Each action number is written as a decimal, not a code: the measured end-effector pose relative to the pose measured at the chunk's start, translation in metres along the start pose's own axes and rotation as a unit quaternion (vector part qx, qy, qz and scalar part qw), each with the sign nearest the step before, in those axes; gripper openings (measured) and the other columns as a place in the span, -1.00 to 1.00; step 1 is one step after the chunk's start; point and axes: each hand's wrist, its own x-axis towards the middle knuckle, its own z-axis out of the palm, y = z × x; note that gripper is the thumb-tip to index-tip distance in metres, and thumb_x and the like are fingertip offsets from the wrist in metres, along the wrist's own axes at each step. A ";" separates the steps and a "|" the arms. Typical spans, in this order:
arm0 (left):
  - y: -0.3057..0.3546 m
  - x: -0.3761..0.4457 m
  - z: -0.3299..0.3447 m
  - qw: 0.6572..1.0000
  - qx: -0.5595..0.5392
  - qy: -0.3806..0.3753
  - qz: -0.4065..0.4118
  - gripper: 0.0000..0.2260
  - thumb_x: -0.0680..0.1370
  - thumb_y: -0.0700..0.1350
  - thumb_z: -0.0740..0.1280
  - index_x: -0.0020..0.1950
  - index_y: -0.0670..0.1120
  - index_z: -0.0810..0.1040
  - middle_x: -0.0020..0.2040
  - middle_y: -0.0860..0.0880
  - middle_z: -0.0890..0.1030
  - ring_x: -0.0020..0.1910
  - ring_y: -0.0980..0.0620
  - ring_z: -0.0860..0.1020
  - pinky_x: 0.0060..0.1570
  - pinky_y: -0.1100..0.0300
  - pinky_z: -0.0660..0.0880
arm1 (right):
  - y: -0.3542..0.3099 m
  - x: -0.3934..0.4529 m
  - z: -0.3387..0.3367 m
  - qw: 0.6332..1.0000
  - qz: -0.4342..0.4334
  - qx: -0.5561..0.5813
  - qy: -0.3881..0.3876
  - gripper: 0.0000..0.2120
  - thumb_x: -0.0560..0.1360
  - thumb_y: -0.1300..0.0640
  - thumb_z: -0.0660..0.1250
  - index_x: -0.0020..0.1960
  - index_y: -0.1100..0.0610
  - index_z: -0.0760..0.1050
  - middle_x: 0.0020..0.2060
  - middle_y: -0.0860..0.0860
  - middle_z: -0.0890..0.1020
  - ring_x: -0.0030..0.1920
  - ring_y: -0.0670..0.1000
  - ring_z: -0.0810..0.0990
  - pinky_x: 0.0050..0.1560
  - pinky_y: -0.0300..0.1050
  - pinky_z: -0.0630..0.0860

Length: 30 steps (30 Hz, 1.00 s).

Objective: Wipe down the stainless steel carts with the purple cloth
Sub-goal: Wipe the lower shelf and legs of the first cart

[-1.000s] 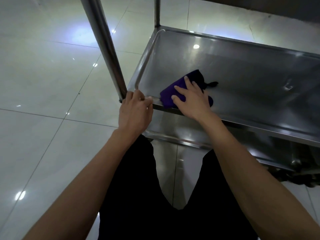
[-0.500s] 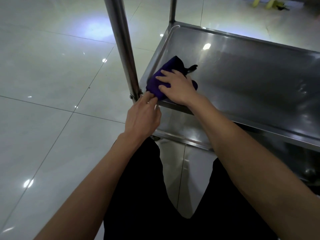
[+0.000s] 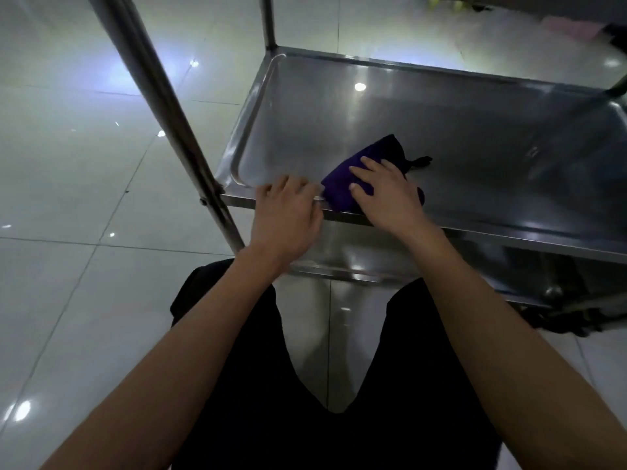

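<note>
Purple cloth (image 3: 353, 179) is bunched up on the cart shelf (image 3: 475, 137), sitting right at the near rim, and the right hand (image 3: 386, 195) is flat on top of it with the fingers spread out straight, pressing it down onto the steel. A dark loop or tag (image 3: 420, 162) pokes out from the cloth on the far side of that hand. The left hand (image 3: 288, 215) is just beside the cloth, on the shelf's near edge, fingers resting over the rim (image 3: 271, 200) in a loose curl; can't really tell if it's properly gripping or just leaning there, it's a bit blurred.

To the left of the left hand, the cart's upright post (image 3: 169, 106) runs diagonally up, bolted at the shelf corner, kinda crowding that side. A second post (image 3: 268, 22) stands at the far corner. Below both hands you can see a lower shelf (image 3: 356, 262), and a caster (image 3: 553, 293) off under the right arm. Black trousers (image 3: 305, 385) fill the bottom, glossy tiled floor (image 3: 68, 198) everywhere else.
</note>
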 end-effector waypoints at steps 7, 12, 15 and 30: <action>0.077 0.041 0.018 0.997 -0.024 -0.039 0.063 -0.73 0.63 0.00 0.19 0.21 -0.06 0.60 0.18 -0.06 0.59 0.19 -0.10 0.50 0.14 -0.09 0.44 | 0.080 -0.031 -0.029 0.997 0.073 0.007 0.029 -0.55 0.64 -0.15 0.12 0.52 -0.14 0.32 0.57 -0.14 0.22 0.58 0.01 0.09 0.54 0.25 0.03; 0.112 0.059 0.030 0.993 -0.009 -0.093 0.077 -0.70 0.59 -0.02 0.19 0.22 -0.06 0.61 0.20 -0.08 0.57 0.20 -0.15 0.49 0.11 -0.08 0.41 | 0.138 -0.054 -0.051 0.991 0.127 0.007 0.052 -0.54 0.63 -0.16 0.10 0.52 -0.12 0.32 0.57 -0.12 0.23 0.57 0.02 0.11 0.53 0.24 0.03; 0.120 0.059 0.037 0.991 -0.010 -0.114 0.068 -0.72 0.59 -0.02 0.18 0.13 -0.07 0.63 0.14 -0.09 0.57 0.16 -0.17 0.48 0.06 -0.08 0.45 | 0.167 -0.064 -0.065 0.985 0.160 -0.001 0.061 -0.53 0.65 -0.14 0.10 0.53 -0.09 0.31 0.57 -0.09 0.23 0.58 0.05 0.11 0.52 0.26 0.06; 0.097 0.053 0.036 0.987 -0.065 -0.106 0.104 -0.75 0.63 -0.02 0.23 0.19 -0.04 0.63 0.21 -0.01 0.58 0.16 -0.11 0.52 0.13 -0.06 0.47 | 0.140 -0.022 -0.051 0.990 0.136 -0.019 0.011 -0.48 0.64 -0.07 -0.02 0.59 -0.08 0.15 0.62 -0.06 0.06 0.60 0.09 -0.04 0.53 0.30 -0.12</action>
